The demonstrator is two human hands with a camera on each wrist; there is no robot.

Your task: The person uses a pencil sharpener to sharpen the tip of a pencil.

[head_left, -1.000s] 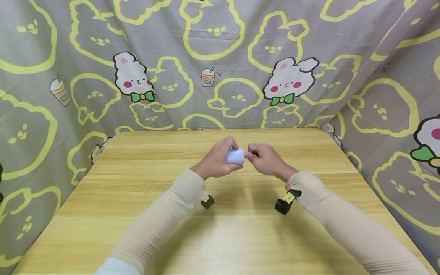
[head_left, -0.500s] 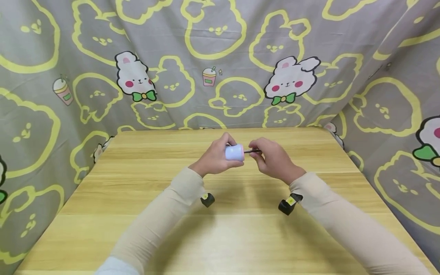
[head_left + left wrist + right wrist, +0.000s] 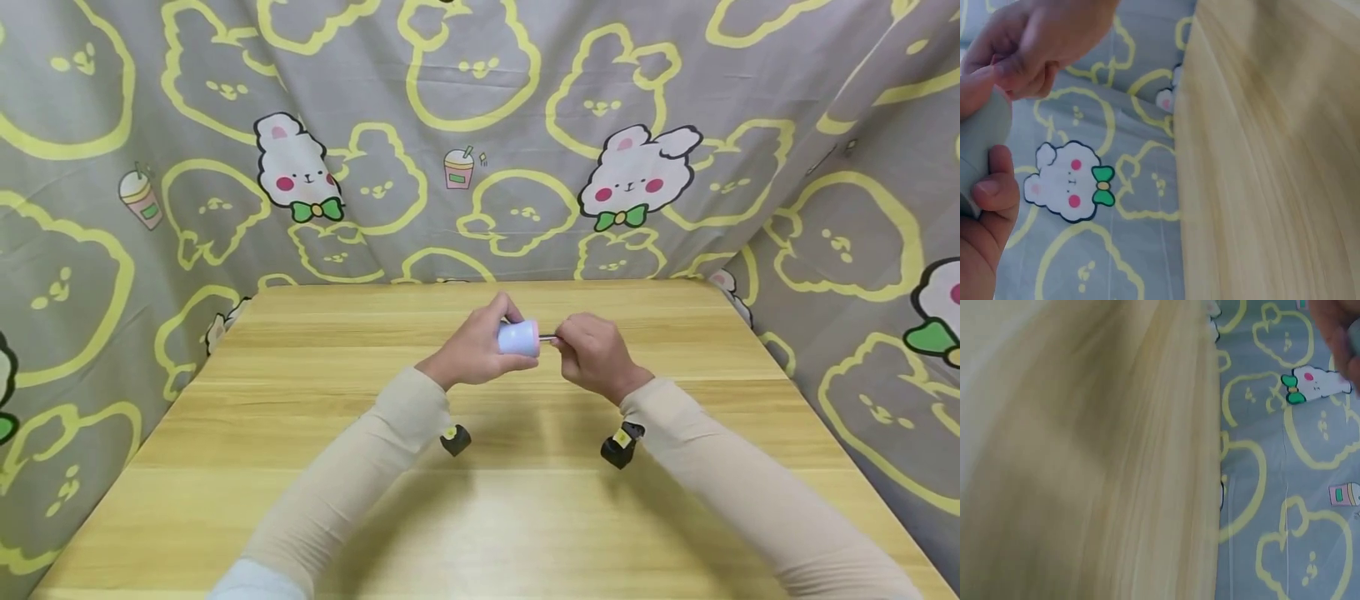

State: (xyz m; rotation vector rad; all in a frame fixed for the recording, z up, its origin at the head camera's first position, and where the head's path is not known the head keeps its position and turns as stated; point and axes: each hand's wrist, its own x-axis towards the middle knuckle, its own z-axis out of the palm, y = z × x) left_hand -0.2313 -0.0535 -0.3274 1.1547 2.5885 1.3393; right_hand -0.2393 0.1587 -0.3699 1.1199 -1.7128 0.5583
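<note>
A small pale blue cylinder with a pink rim (image 3: 517, 339) lies sideways in my left hand (image 3: 472, 350), thumb and fingers wrapped around it. From its pink end a thin dark rod (image 3: 548, 337) sticks out to the right. My right hand (image 3: 597, 354) pinches the rod's outer end, fingers curled. Both hands are raised over the far half of the table. In the left wrist view the cylinder (image 3: 984, 137) looks greyish, and the right hand (image 3: 1047, 47) is close to its end. The rod's inner end is hidden inside the cylinder.
A wood-grain table (image 3: 480, 517) spreads beneath both arms. Behind it and at its sides hangs a grey curtain (image 3: 390, 100) with yellow outlines and cartoon rabbits. Black camera mounts (image 3: 618, 450) hang below the wrists.
A second ago the right hand's fingers were close to the pink end. The dark rod then showed between the hands, and the right hand's grip on it has shifted. The left hand barely moved.
</note>
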